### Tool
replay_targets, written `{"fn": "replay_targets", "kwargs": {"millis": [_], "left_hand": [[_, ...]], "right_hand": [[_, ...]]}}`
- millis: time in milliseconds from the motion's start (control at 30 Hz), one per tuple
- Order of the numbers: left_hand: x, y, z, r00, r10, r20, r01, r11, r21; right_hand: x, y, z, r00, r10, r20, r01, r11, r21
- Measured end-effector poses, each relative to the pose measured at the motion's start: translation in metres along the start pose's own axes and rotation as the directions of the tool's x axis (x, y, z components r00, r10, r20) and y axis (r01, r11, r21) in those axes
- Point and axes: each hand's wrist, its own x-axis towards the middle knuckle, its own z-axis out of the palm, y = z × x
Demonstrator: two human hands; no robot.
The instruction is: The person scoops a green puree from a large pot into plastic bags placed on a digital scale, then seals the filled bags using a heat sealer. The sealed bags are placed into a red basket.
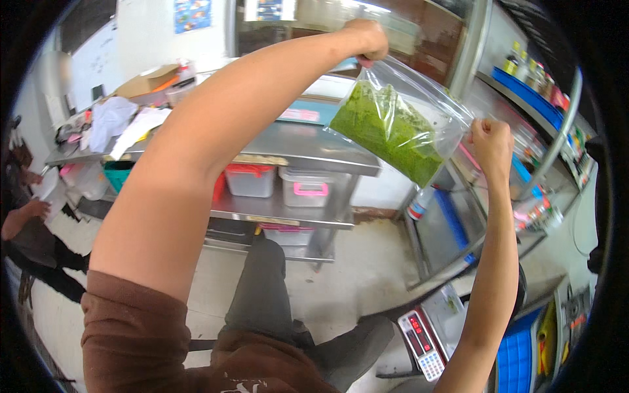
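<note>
My left hand (369, 40) grips one top corner of a clear plastic bag (388, 125), and my right hand (493, 142) pinches the other top corner. A green powdery or finely chopped filling (385, 128) sits in the lower part of the bag. The bag hangs tilted in the air, its right side lower, with clear film taut between my fists. Below my right forearm stands a digital scale (421, 344) with a lit red display and a keypad. Green bits lie on its pan (448, 302).
A steel table (314, 147) with cloths (112, 118) and a cardboard box (147, 81) stands ahead. Lidded plastic bins (307, 189) fill its lower shelf. Bottles stand in a blue tray (526, 96) at right. A blue crate (516, 358) is below. Another person (34, 231) is at far left.
</note>
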Motion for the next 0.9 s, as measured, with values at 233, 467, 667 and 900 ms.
{"fn": "replay_targets", "kwargs": {"millis": [233, 467, 667, 900], "left_hand": [[-0.039, -0.176, 0.045, 0.896, -0.34, -0.287, 0.323, 0.94, -0.107], [-0.059, -0.241, 0.114, 0.655, -0.659, -0.37, 0.495, 0.744, -0.449], [-0.055, -0.269, 0.102, 0.865, -0.482, 0.136, 0.5, 0.82, -0.279], [0.005, -0.289, 0.126, 0.847, -0.257, 0.465, 0.488, 0.722, -0.49]], "right_hand": [[0.051, -0.12, 0.142, 0.977, -0.206, 0.057, 0.207, 0.978, -0.02], [0.047, -0.148, 0.23, 0.955, -0.232, 0.184, 0.204, 0.966, 0.16], [0.051, -0.137, 0.242, 0.908, -0.067, 0.414, -0.09, 0.933, 0.349], [0.045, -0.134, 0.259, 0.79, 0.04, 0.611, -0.577, 0.382, 0.722]]}}
